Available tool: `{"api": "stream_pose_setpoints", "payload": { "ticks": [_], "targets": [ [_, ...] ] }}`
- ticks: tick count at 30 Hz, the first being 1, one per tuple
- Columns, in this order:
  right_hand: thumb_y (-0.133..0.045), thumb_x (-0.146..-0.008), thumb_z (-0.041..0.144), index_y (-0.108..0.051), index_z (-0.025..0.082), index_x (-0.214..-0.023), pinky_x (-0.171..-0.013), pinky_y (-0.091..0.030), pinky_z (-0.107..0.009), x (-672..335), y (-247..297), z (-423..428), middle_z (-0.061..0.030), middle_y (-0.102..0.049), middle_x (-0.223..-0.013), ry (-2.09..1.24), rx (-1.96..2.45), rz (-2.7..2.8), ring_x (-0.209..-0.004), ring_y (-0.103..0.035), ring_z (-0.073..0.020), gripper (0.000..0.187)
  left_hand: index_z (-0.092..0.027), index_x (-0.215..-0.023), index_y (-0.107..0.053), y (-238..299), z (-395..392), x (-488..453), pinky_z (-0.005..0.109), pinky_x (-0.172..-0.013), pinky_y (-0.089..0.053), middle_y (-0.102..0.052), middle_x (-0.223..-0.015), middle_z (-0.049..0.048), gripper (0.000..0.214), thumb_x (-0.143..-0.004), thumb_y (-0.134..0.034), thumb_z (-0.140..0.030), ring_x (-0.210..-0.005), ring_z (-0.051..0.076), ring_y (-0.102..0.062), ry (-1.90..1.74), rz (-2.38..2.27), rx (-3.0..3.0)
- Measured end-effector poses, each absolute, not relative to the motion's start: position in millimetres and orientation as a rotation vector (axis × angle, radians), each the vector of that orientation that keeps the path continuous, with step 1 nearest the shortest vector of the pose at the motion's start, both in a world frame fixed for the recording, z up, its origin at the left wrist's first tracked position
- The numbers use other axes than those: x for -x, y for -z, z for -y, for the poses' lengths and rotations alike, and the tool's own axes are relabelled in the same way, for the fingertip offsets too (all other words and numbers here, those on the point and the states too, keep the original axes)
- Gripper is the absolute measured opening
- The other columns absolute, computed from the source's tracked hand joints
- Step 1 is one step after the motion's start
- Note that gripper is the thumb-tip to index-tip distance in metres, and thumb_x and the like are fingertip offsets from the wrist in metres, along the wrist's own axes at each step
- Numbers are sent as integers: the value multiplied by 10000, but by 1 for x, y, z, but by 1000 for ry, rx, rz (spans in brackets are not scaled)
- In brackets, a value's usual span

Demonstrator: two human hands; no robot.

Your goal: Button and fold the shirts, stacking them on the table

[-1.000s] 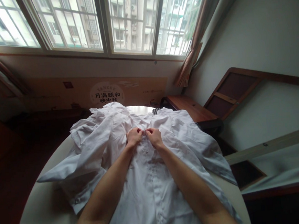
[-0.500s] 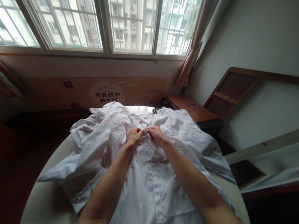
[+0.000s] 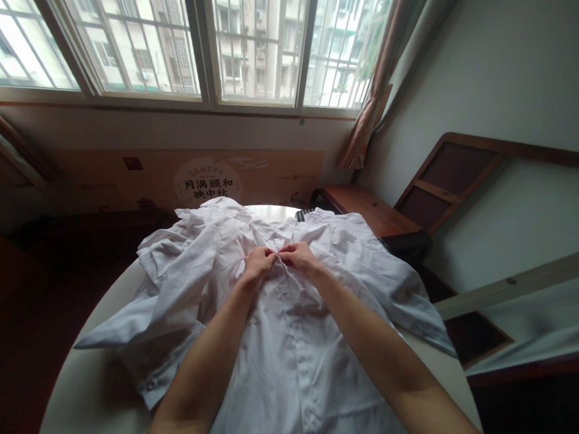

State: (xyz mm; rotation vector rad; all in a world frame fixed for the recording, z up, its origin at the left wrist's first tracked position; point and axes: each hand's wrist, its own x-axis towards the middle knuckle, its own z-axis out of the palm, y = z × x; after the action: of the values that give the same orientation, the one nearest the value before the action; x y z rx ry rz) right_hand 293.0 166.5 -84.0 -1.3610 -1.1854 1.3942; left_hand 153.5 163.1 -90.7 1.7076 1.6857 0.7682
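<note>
A white long-sleeved shirt [image 3: 275, 378] lies front up, its button strip running down the middle toward me. Near the top of that strip, my left hand [image 3: 259, 262] pinches the cloth from the left. My right hand [image 3: 297, 256] pinches the same strip from the right, its fingertips nearly meeting the left ones. Any button between the fingers is too small to make out. Bunched white cloth is heaped to the left, with a buttoned cuff [image 3: 152, 383] at its lower end. A sleeve [image 3: 410, 294] stretches out to the right.
The shirt rests on a round pale table [image 3: 84, 407]. Behind its far edge, a black-and-white striped item [image 3: 303, 214] peeks out. A wooden desk [image 3: 369, 211] stands at the back right, and a printed banner [image 3: 260, 172] hangs below the barred window [image 3: 255, 39].
My right hand has shifted slightly left and up, so its fingertips are now closer to those of my left hand. The left hand and the shirt have barely moved.
</note>
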Motion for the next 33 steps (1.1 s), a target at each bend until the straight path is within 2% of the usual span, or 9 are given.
{"api": "stream_pose_setpoints", "payload": {
  "ticks": [4,8,15,19,24,30,33],
  "targets": [
    [-669,-654,169,-707,125,-706,-539,-467,-216,-290,86,-163,-15,-670,-590,-1012,1437,1480,-535,-597,-123,77,-174,-812,-728,91,-164,-154,269,-679,-416,-696,-729,42,247,-807,-538,-332,-734,177,-619,-747,-1708,-1747],
    [-650,-709,228,-737,165,-749,-680,-478,-245,-284,87,-153,-48,-724,-729,-578,1511,1639,-705,-660,-173,115,-163,-733,-716,93,-166,-155,281,-672,-412,-677,-677,50,359,-849,-461,-388,-705,183,-617,-748,-1753,-1731],
    [-595,-793,233,-730,182,-787,-753,-444,-248,-276,96,-142,-55,-724,-824,-304,1552,1771,-768,-646,-176,144,-179,-773,-708,91,-161,-159,280,-696,-413,-695,-750,53,290,-840,-497,-366,-734,180,-622,-739,-1808,-1721],
    [-586,-808,272,-716,174,-786,-740,-440,-254,-275,98,-139,-59,-718,-802,-317,1574,1726,-754,-640,-177,164,-180,-806,-690,90,-159,-161,300,-758,-407,-704,-829,72,266,-858,-476,-330,-805,194,-626,-713,-1835,-1737],
    [-618,-768,283,-705,181,-755,-712,-443,-246,-277,92,-143,-45,-715,-763,-504,1624,1641,-737,-643,-169,135,-180,-874,-673,94,-162,-163,313,-820,-390,-703,-923,88,258,-873,-450,-310,-921,210,-612,-711,-1867,-1754],
    [-615,-754,287,-695,150,-718,-626,-443,-242,-286,89,-160,-25,-669,-626,-769,1605,1681,-636,-616,-162,163,-183,-855,-689,94,-165,-160,301,-759,-410,-704,-822,67,281,-875,-457,-339,-827,196,-626,-718,-1818,-1748],
    [-592,-768,270,-691,154,-727,-647,-440,-253,-285,86,-160,-34,-675,-659,-726,1647,1696,-673,-619,-172,158,-183,-862,-697,95,-166,-158,278,-717,-415,-701,-798,53,279,-858,-486,-366,-795,184,-625,-737,-1784,-1749]
  ]
}}
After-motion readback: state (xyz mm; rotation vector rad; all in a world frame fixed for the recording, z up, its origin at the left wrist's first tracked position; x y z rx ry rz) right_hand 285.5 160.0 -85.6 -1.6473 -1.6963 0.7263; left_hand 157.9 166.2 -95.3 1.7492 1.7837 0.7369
